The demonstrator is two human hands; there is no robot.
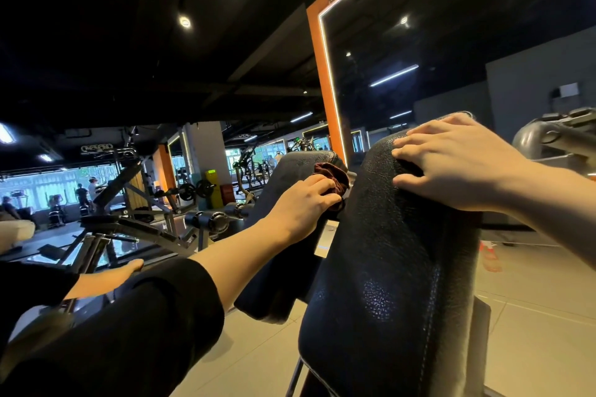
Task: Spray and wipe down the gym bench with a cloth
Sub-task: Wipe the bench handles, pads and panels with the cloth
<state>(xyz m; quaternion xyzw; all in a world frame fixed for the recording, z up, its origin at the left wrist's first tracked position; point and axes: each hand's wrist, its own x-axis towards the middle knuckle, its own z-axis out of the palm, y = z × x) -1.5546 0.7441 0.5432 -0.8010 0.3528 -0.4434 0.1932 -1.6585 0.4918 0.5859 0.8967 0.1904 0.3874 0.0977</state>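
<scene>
We see the person's left arm (222,255) with a loose black fabric sleeve (135,325) that fills the near left of the view. The sleeve has a plain, matte surface with soft folds, and its wide, rounded cuff ends partway along the forearm, leaving the rest of the forearm, the wrist and the left hand (304,200) bare. We see no watch, ring or band on that hand. On the right, the right forearm (554,203) is bare as far as the frame edge, with no sleeve in view, and the right hand (451,161) likewise carries no jewellery or glove. Both hands have short, unpainted nails.
</scene>
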